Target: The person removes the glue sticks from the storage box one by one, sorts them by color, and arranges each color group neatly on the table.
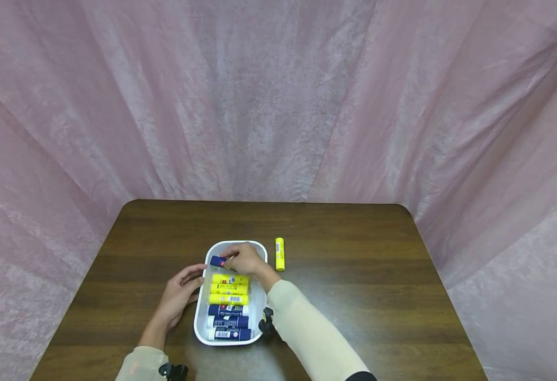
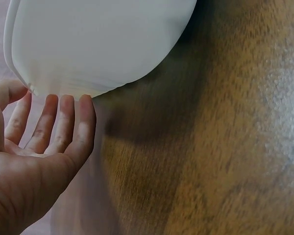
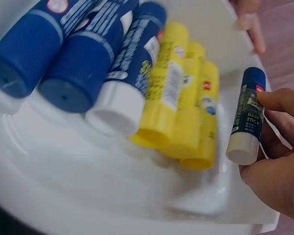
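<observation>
Right now I have my right hand (image 1: 246,258) inside the far end of the white tray (image 1: 260,307), its grip pinched around a blue glue stick (image 3: 248,115) that lies just beyond the row already in the tray. From the right wrist view my fingertips (image 3: 279,100) press on its label, the white end toward the camera. Nearer to me in the tray lie three yellow glue sticks (image 1: 230,289) side by side, then three more blue glue sticks (image 1: 228,321) at the near end. My left hand (image 1: 178,296) rests against the tray's left wall, grip released, fingers straight; the left wrist view shows the fingertips (image 2: 63,105) touching the tray's outer rim (image 2: 54,90). One lone yellow glue stick (image 1: 279,254) lies on the brown worktop (image 1: 378,275) just right of the tray's far corner, apart from it.
</observation>
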